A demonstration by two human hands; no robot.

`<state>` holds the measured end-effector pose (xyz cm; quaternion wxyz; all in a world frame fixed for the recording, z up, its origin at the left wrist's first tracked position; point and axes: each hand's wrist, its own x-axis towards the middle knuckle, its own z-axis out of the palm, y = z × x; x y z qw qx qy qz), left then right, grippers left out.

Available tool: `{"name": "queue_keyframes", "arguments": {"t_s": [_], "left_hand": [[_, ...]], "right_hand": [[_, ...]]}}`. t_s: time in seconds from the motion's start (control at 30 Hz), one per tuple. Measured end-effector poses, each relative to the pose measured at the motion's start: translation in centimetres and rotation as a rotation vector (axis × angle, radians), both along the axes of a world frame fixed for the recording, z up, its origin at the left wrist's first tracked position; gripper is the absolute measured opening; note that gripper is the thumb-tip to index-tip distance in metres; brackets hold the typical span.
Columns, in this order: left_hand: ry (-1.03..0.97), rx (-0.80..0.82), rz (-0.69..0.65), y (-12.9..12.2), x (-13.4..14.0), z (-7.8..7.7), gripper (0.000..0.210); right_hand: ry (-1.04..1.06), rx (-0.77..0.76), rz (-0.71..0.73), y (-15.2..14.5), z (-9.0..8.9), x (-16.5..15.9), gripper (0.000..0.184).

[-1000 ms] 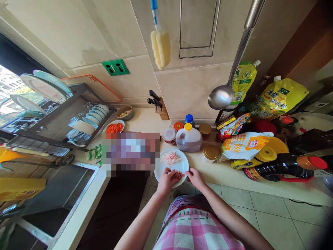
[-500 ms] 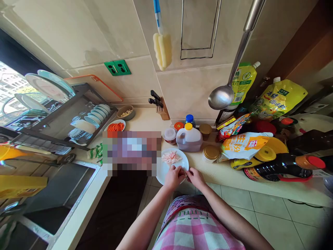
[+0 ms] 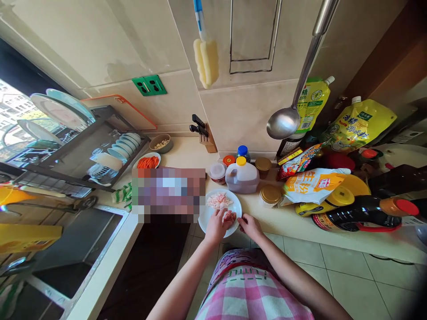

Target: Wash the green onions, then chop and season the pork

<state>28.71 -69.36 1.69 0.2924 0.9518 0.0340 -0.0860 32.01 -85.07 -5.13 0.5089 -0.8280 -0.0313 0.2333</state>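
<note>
A white plate (image 3: 205, 221) lies at the counter's front edge. On it are a heap of pale pink shredded meat (image 3: 218, 200) and a smaller heap of redder meat (image 3: 229, 217). My left hand (image 3: 215, 226) reaches over the plate between the two heaps, fingers bent down and pressed together. Whatever its fingertips hold is hidden. At the plate's right rim is my right hand (image 3: 251, 226), with thumb and fingers pinched together against the edge.
Behind the plate stand a jug with a yellow cap (image 3: 242, 177) and several jars. Bottles and seasoning bags (image 3: 316, 186) crowd the right side. Shredded carrot (image 3: 148, 162), a brown bowl (image 3: 161, 143) and a knife block (image 3: 208, 141) are further back. A ladle (image 3: 283, 123) hangs above.
My left hand has moved left, away from my right hand, uncovering the redder meat. My right hand has stayed near the plate's right rim. The view has shifted slightly.
</note>
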Motion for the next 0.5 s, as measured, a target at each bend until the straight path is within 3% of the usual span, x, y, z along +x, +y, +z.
{"name": "queue_keyframes", "arguments": {"t_s": [0.2, 0.4, 0.5], "left_hand": [[0.053, 0.051, 0.025, -0.3, 0.9, -2.2, 0.017], [-0.021, -0.036, -0.092, 0.1, -0.3, -0.4, 0.037], [0.029, -0.045, -0.059, -0.1, -0.1, -0.2, 0.050]], "right_hand": [[-0.022, -0.021, -0.004, 0.0, 0.1, 0.0, 0.026], [-0.014, 0.009, 0.004, -0.1, 0.5, 0.0, 0.029], [-0.015, 0.009, 0.004, -0.1, 0.3, 0.0, 0.027]]}}
